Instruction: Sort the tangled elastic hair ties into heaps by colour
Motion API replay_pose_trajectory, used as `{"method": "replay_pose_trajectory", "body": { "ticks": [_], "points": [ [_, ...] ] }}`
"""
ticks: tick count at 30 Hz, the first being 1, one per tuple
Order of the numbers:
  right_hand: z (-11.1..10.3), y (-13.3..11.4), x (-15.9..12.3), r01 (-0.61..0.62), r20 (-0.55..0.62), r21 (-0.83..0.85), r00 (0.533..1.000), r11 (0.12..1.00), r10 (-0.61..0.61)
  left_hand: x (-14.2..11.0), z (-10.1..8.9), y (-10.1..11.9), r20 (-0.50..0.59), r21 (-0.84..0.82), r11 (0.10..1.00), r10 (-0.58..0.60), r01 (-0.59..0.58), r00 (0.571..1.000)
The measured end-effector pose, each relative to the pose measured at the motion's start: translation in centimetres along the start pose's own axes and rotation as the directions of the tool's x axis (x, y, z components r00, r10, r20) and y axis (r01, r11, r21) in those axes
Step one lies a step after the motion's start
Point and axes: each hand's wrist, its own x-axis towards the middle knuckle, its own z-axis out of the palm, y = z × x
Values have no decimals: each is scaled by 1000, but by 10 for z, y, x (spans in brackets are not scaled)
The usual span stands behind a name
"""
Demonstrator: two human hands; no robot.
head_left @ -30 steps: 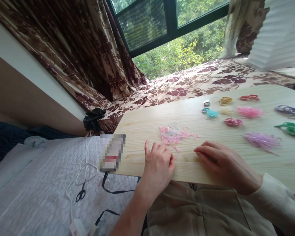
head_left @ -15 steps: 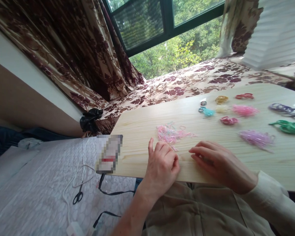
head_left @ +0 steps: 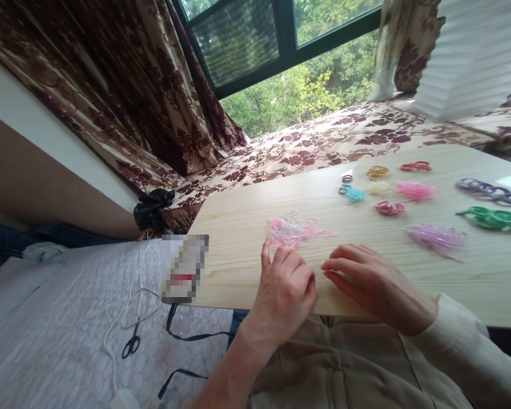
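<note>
Just beyond the left hand (head_left: 286, 287) lies a loose heap of thin pink and pale bands (head_left: 287, 230), spread on the wooden tabletop (head_left: 234, 227) with a few strands trailing off towards the right hand (head_left: 372, 281). The left hand sits knuckles up at the near edge, its fingers bent, the thumb drawn in close to them and the little finger stretched out to the heap's near side. Whether something small is pinched under it, I cannot tell. The right hand rests on its outer side a little apart from the left, fingers together and loosely curved, the thumb tip close beneath the index fingertip; any thin band between them would be too small to make out.

Past the right hand, and off to its right, are a lilac bundle (head_left: 435, 238), a green bunch (head_left: 494, 218) and a dark purple coil (head_left: 489, 191). Farther out from that hand come deep pink loops (head_left: 390, 208), a bright pink bundle (head_left: 417, 191), a light blue bundle (head_left: 355, 193), mustard loops (head_left: 378, 172) and red loops (head_left: 416, 166). Well to the left of the left hand, black-handled scissors (head_left: 130, 346) lie on a bed (head_left: 68, 335).
</note>
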Motion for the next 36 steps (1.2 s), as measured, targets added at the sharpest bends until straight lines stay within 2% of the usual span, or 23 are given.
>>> {"method": "replay_pose_trajectory", "body": {
  "ticks": [6, 10, 14, 17, 20, 23, 26, 28, 31, 33, 36],
  "points": [
    [1, -2, 1, -24, -25, 2, 999, 1000, 25, 0, -1, 0, -39, -77, 995, -60, 57, 997],
    [0, -2, 1, -81, -16, 49, 997, 996, 82, -1, 3, -4, -112, -106, 987, -134, 122, 985],
    [-2, 2, 2, -153, 19, 188, 988, 970, 153, -3, 11, -11, -194, -193, 958, -250, 213, 948],
    [-3, 5, 3, -219, 55, 317, 976, 923, 213, -6, 17, -14, -194, -252, 933, -307, 255, 932],
    [-6, 4, 5, -264, 66, 401, 963, 877, 260, -8, 22, -15, -170, -244, 934, -305, 260, 937],
    [-19, -2, 4, -252, -19, 383, 960, 889, 280, -9, 24, -15, -160, -198, 945, -294, 261, 942],
    [-46, 0, -6, -217, -206, 219, 943, 951, 262, -9, 26, -16, -173, -162, 943, -318, 291, 932],
    [-69, 14, -16, -237, -292, 76, 923, 969, 249, -8, 27, -15, -189, -143, 941, -331, 307, 924],
    [-102, 54, -28, -309, -359, -94, 897, 946, 257, -8, 29, -15, -215, -120, 943, -330, 311, 919],
    [-119, 84, -31, -344, -353, -150, 894, 927, 275, -9, 31, -17, -231, -106, 946, -323, 306, 918],
    [-137, 118, -24, -471, -268, -222, 872, 854, 411, -12, 39, -25, -266, -75, 958, -288, 278, 920]
  ]
}}
